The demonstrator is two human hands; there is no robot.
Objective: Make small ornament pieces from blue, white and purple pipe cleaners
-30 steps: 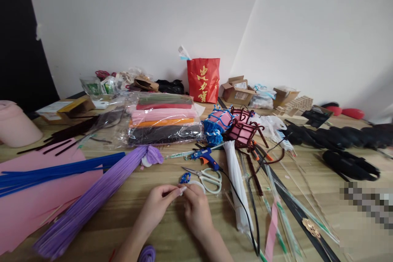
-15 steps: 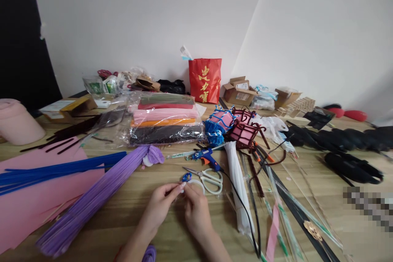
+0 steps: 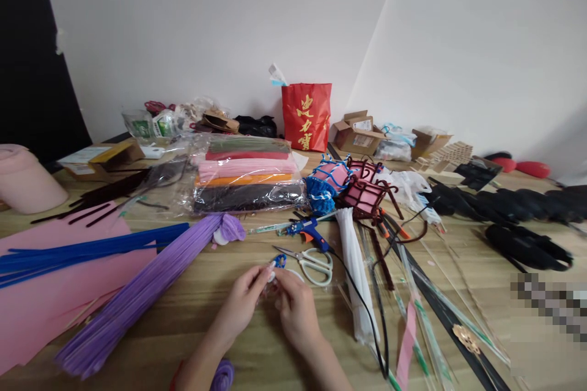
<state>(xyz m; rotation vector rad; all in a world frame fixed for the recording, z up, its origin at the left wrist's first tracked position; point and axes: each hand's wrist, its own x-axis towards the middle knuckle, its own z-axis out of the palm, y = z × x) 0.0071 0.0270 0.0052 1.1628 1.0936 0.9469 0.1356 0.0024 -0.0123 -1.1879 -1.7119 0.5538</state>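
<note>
Two hands over the table (image 3: pixel 257 351): left hand (image 3: pixel 247 294) pinching a small whitish piece (image 3: pixel 271 277), right hand (image 3: pixel 296 305) close against it, probably steadying; that grip's closure, cannot tell. Beyond, scissors (image 3: pixel 302 259), then glue gun (image 3: pixel 312 234), presumably for easy reach.

Gripped is a smooth-looking white piece (image 3: pixel 271 277), with metal-bladed, plastic-handled scissors (image 3: pixel 301 258) just beyond, glossy clear plastic packaging (image 3: pixel 186 195) farther off, matt, fuzzy purple stems (image 3: pixel 137 293) leftward, and wood-grained tabletop (image 3: pixel 257 342) beneath.
</note>
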